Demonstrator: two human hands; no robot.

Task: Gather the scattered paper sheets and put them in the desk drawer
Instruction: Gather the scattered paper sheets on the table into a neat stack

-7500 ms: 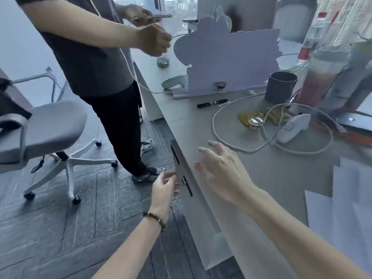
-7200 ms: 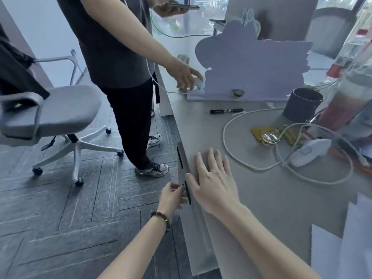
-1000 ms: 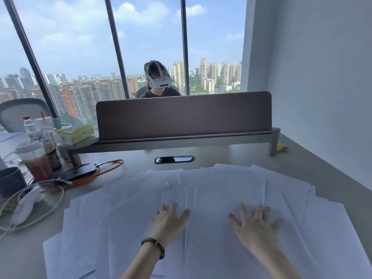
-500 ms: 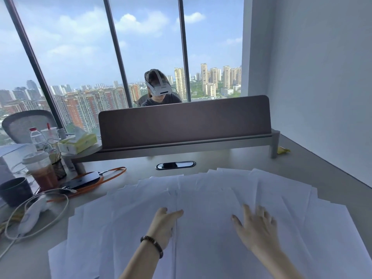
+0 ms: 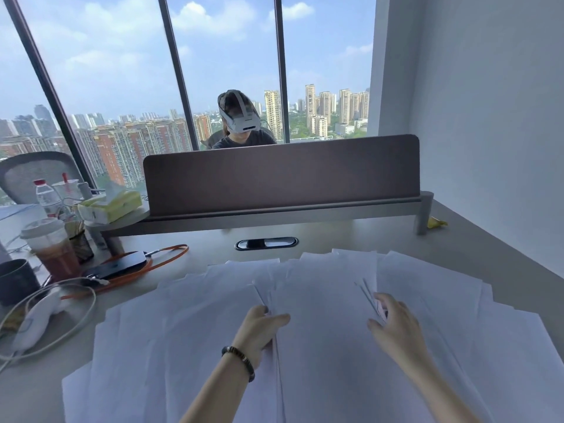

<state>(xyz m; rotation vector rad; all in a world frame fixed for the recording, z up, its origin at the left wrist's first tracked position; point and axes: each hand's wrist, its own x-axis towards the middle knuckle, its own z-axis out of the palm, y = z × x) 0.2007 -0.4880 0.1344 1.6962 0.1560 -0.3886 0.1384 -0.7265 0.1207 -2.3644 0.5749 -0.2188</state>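
Many white paper sheets (image 5: 183,325) lie overlapping in a wide fan across the grey desk (image 5: 488,257). My left hand (image 5: 259,326), with a bead bracelet on its wrist, sits at the left edge of a middle sheet, thumb on top and fingers tucked under that edge. My right hand (image 5: 393,325) is at the sheet's right side, with its fingertips curled into the edges of several fanned sheets and its thumb pressing on the paper. The desk drawer is out of view.
A dark divider panel (image 5: 280,172) stands along the desk's back, with a person in a white headset (image 5: 241,120) behind it. At the left are a drink cup (image 5: 52,248), a dark mug (image 5: 15,280), a phone with an orange strap (image 5: 119,267), white cables (image 5: 61,315) and a tissue pack (image 5: 110,204). A wall (image 5: 488,117) bounds the right.
I turned from the drawer at the desk's left side to the spread sheets. Within the last second both hands went from lying flat on the paper to curling around the middle sheets' edges.
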